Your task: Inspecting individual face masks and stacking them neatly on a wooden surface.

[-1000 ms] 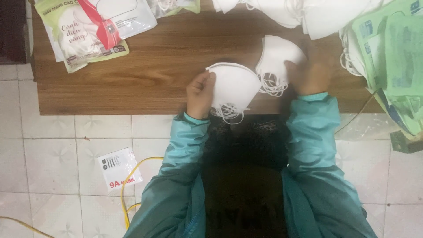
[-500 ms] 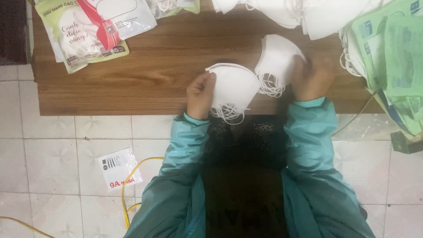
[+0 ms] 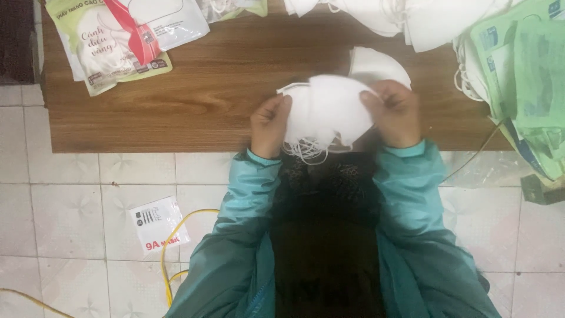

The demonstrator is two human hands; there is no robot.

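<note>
Both of my hands hold a small stack of white face masks (image 3: 329, 109) over the near edge of a low wooden table (image 3: 194, 88). My left hand (image 3: 269, 125) pinches the stack's left edge. My right hand (image 3: 395, 112) grips its right edge. White ear loops hang below the stack. Another white mask (image 3: 376, 65) lies on the table just behind my right hand.
Printed plastic pouches (image 3: 118, 35) lie at the table's far left. A heap of white masks (image 3: 400, 17) sits at the far edge, green packets (image 3: 524, 76) at the right. On the tiled floor lie a white label (image 3: 158, 224) and a yellow cable (image 3: 170, 247).
My right hand brought its mask from the right onto the mask in my left hand. Both hands now grip the joined stack.
</note>
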